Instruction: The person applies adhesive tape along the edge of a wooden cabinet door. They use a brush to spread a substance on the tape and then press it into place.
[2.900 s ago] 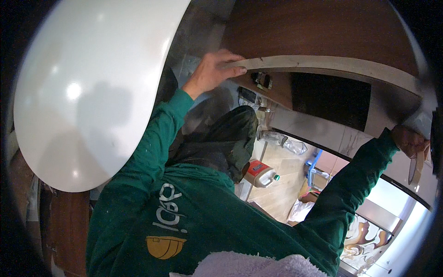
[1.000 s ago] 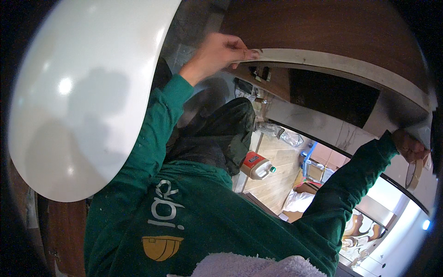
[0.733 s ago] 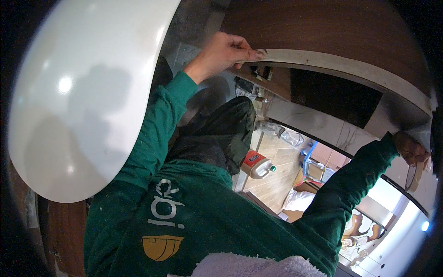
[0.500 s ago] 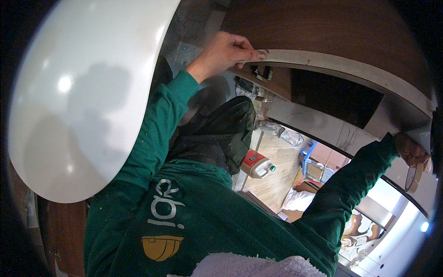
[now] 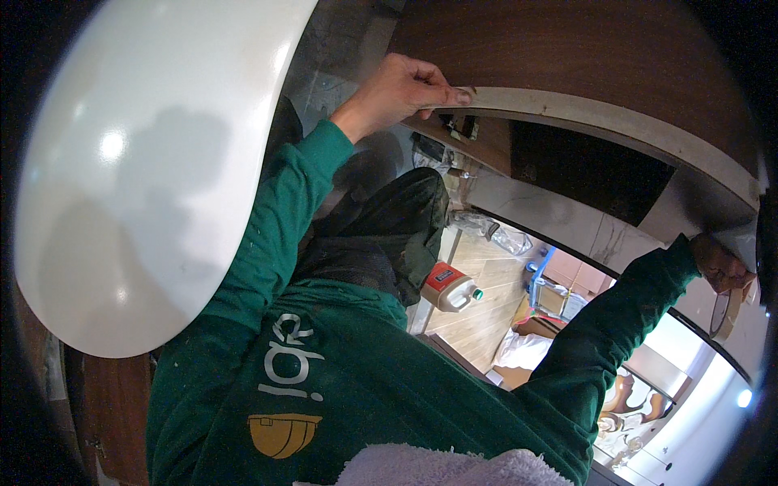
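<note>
Fingers [image 5: 463,98] of the left hand [image 5: 401,87]: we see them pinched narrow on the left end of a pale strip [image 5: 567,106], which runs along the edge of a brown panel [image 5: 551,49]. At far right, we note the right hand [image 5: 720,263] gripping a tan tape roll [image 5: 732,313], finger detail dim. Below, we record a red-labelled jug [image 5: 450,288] on the wooden floor [image 5: 489,271].

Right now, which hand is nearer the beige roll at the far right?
Right. The right hand is at the beige roll, which seems to hang from its fingers; the left hand is well off to the left, fingertips at the pale strip along the brown board.
</note>
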Available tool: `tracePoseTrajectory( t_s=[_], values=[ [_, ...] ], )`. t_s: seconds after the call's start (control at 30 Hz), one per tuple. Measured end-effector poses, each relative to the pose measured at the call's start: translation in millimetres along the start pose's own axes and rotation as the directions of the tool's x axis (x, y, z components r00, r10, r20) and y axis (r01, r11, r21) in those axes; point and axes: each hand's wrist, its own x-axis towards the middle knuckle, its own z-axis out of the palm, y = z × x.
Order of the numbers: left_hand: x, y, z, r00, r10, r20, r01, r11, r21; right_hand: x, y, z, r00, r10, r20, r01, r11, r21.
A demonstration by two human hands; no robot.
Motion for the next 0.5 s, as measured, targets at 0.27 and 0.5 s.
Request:
tracePoseTrajectory(
  t_s=[0.27,0.5],
  values=[
    [1,3,-2,0.999,-0.034,0.01,0.033,0.997,0.07,-1,12,-3,0.95,-0.299,0.091,0.309,0.944,-0.116],
    [1,7,-2,0.998,-0.046,0.035,0.047,0.999,-0.028,-8,70,-10,0.998,-0.012,-0.061,0.011,1.0,-0.015]
  ],
)
